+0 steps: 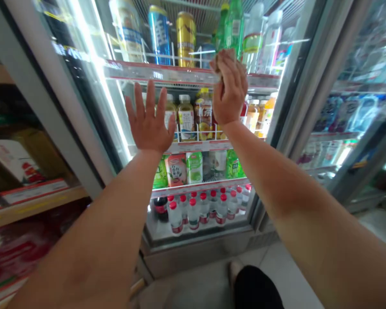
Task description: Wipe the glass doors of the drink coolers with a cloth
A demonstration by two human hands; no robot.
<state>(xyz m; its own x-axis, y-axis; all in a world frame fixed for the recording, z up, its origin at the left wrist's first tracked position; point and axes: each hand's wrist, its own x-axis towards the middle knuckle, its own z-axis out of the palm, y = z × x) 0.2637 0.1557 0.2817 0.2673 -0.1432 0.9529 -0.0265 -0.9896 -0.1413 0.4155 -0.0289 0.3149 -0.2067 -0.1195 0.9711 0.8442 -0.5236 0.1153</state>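
Note:
My left hand (151, 122) is raised with its fingers spread, palm toward the glass door (300, 86) of a lit drinks fridge; it appears to rest on the pane. Higher and to the right, my right hand (230, 96) has its fingers closed over a brownish cloth (223, 58), held against the glass. Behind the pane, a blue can (159, 36), a gold can (186, 38) and green bottles (234, 25) stand on the top shelf. Juice and tea bottles (185, 118) are between my hands on the shelf below, partly covered by them.
Lower shelves carry drink cartons (176, 169) and several red-capped water bottles (193, 214). At left stands a wooden shelf (38, 201) with large bottles. Another fridge door (350, 111) is on the right. My dark-clothed leg (257, 289) shows above the tiled floor.

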